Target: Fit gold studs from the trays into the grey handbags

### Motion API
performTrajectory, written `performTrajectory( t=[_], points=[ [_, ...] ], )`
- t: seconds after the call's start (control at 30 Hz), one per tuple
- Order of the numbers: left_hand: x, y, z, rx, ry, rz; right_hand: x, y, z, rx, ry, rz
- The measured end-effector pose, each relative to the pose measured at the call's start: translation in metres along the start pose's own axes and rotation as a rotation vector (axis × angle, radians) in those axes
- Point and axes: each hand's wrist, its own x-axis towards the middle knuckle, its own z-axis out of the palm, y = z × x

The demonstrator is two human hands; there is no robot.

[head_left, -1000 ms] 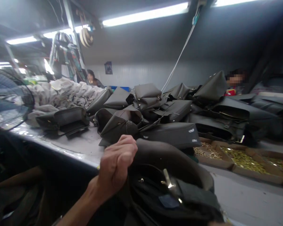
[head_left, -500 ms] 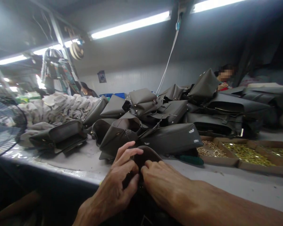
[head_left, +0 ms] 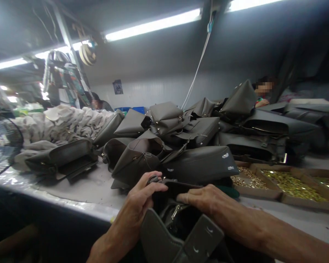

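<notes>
— Grey worktable (head_left: 79,188) under tube lights (head_left: 153,25), heaped with dark grey bags (head_left: 197,164). Same view from your side?
— Yes, the heap runs right across the back. Pale cloth (head_left: 63,122) is piled at its left end, and a fan (head_left: 2,142) stands at the table's left edge.
— And the one being handled?
— That bag (head_left: 175,190) sits at the near edge of the table, right in front of the person, mouth up, with its flap (head_left: 156,237) folded out towards them.
— What about the hands?
— The left hand (head_left: 141,199) is clenched on the bag's rim, fingers curled over the top. The right hand (head_left: 205,202) lies on the same rim just beside it, fingers stretched towards the left one. Its thumb is hidden, so I cannot tell whether it grips or only rests.
— Anything on the right?
— Cardboard trays (head_left: 263,193) of small brass fittings (head_left: 287,184), just past the heap. A white cord (head_left: 197,69) hangs down behind, and another person (head_left: 263,98) sits beyond the bags.
</notes>
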Motion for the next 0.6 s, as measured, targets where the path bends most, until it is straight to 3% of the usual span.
performTrajectory(
  t=[0.17,0.33,0.6],
  points=[
    [0.019,-0.001,0.017,-0.031,-0.024,0.043,-0.02,0.016,-0.004,0.272,0.242,0.059],
    [0.027,0.006,0.03,-0.087,0.031,0.012,-0.022,0.039,0.004,0.223,0.287,0.089],
    [0.039,0.006,0.043,-0.062,0.011,-0.023,-0.014,0.053,0.005,0.231,0.352,0.026]
  ],
)
